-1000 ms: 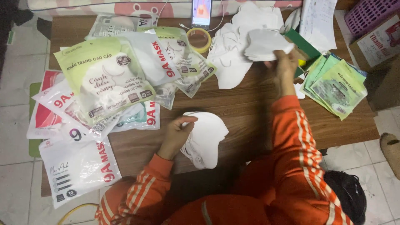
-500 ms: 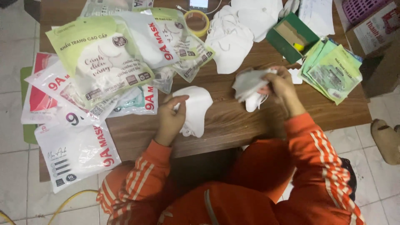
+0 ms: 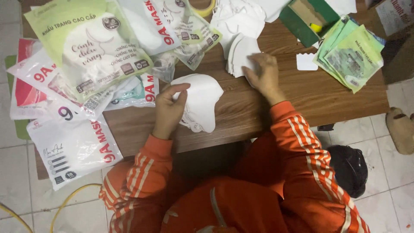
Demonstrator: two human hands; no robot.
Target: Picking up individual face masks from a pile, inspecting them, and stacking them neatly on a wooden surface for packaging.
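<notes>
Your left hand (image 3: pixel 169 108) rests on a stack of white face masks (image 3: pixel 199 103) lying near the front edge of the wooden table (image 3: pixel 302 95); the fingers curl loosely over the stack's left side, thumb toward the top, pressing rather than gripping. At about 1 o'clock from that stack, a second, thinner stack of white masks (image 3: pixel 239 58) sits under your right hand (image 3: pixel 263 75), fingers spread flat and open on its right edge, nothing clasped.

From the first stack outward:
- 9 to 11 o'clock: a heap of printed mask bags (image 3: pixel 86 64), white, red and green, overlapping each other and touching your left hand's side of the stack.
- 12 o'clock: loose white masks (image 3: pixel 237 17) and a roll of tape (image 3: pixel 202 5), partly cut off by the frame.
- 1 to 2 o'clock: an open green box (image 3: pixel 302 21), a small white card (image 3: pixel 306 61), and a fan of green packets (image 3: pixel 349 51).

Below the table's right end, a black bag (image 3: pixel 349 168) sits on the tiled floor.
</notes>
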